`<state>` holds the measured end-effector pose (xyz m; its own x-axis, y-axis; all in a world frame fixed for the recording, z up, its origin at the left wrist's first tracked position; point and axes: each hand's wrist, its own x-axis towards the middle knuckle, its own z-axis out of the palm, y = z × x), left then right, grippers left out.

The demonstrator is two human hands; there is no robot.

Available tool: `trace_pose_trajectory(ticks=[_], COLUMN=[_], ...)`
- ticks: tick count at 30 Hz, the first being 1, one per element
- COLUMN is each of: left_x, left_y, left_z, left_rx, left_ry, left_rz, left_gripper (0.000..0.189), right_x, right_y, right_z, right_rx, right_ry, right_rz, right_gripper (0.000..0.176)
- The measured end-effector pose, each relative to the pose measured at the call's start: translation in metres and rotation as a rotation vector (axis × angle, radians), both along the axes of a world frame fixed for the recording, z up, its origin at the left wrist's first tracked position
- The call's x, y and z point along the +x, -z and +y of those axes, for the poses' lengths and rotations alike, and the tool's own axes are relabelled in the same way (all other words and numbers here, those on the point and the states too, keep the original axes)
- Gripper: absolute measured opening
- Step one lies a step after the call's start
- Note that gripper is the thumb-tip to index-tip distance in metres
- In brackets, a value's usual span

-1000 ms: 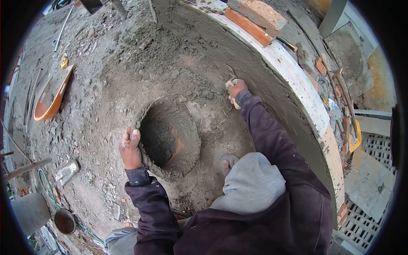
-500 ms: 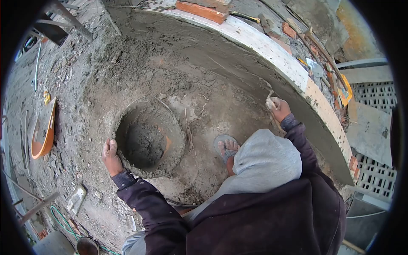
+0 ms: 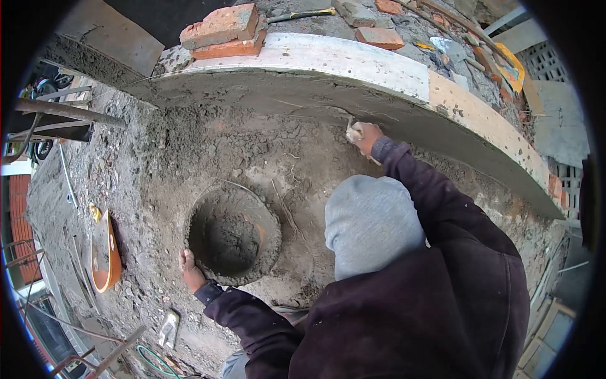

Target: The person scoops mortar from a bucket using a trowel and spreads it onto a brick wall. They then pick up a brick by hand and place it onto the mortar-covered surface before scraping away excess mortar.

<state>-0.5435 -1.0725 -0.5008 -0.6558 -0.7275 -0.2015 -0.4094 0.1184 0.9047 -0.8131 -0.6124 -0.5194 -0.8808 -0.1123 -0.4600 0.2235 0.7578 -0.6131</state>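
Observation:
My left hand (image 3: 191, 271) grips the rim of a mortar-caked bucket (image 3: 270, 243), which stands on the ground with wet grey mortar (image 3: 232, 243) inside. My right hand (image 3: 365, 138) is closed around what looks like a trowel (image 3: 350, 124), seen nearly edge-on, its blade mostly hidden. The tool is against the low wall's wet mortar face (image 3: 297, 95), near a raised ridge of mortar. A pale board (image 3: 353, 60) lies along the wall's top edge.
Bricks (image 3: 221, 31) sit on the board, with a hammer (image 3: 302, 15) behind. Loose mortar (image 3: 170, 139) lies along the wall's foot. At left are an orange scoop-shaped container (image 3: 106, 259) and metal poles (image 3: 69, 110). My bent grey-clad knee (image 3: 375, 221) is between my arms.
The view has shifted, showing more of the wall's left end. My right hand has moved left along the wall face with the tool. My left hand stays on the bucket rim.

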Motion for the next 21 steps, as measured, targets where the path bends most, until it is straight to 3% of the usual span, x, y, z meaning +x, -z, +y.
trace_pose_trajectory(ticks=[2, 6, 7, 9, 11, 14, 15, 18, 19, 21], left_x=[0.007, 0.012, 0.008, -0.018, -0.039, -0.070, -0.075, -0.077, -0.071, -0.064], left_y=[-0.006, 0.016, 0.013, -0.016, -0.009, -0.012, -0.017, -0.037, -0.034, -0.020], left_z=[-0.006, -0.036, -0.035, -0.003, 0.015, 0.068, 0.088, 0.122, 0.123, 0.110], left_rx=[0.035, -0.087, -0.094, -0.140, 0.045, -0.010, -0.214, -0.487, -0.545, -0.456], left_ry=[0.060, 0.082, 0.102, 0.113, 0.145, 0.189, 0.139, 0.092, 0.071, -0.020], left_rz=[-0.018, -0.046, -0.083, -0.108, 0.058, 0.095, 0.021, -0.166, -0.189, 0.006], left_gripper=[0.044, 0.046, 0.047, 0.049, 0.041, 0.034, 0.036, 0.035, 0.031, 0.036], right_x=[0.014, 0.039, 0.048, 0.040, 0.041, 0.028, 0.033, 0.036, 0.043, 0.057], right_y=[-0.010, -0.082, -0.087, -0.098, -0.111, -0.057, -0.041, 0.023, 0.041, 0.060], right_z=[0.034, 0.097, 0.106, 0.075, 0.012, -0.098, -0.138, -0.211, -0.223, -0.227], right_rx=[0.045, 0.075, 0.078, 0.154, 0.360, 0.383, 0.380, 0.268, 0.202, 0.147], right_ry=[-0.128, -0.271, -0.370, -0.617, -0.864, -1.307, -1.355, -1.560, -1.639, -1.633], right_rz=[0.291, 0.502, 0.664, 0.812, 0.749, 1.101, 1.069, 1.011, 0.976, 0.775], right_gripper=[0.033, 0.030, 0.030, 0.032, 0.037, 0.037, 0.036, 0.033, 0.033, 0.035])
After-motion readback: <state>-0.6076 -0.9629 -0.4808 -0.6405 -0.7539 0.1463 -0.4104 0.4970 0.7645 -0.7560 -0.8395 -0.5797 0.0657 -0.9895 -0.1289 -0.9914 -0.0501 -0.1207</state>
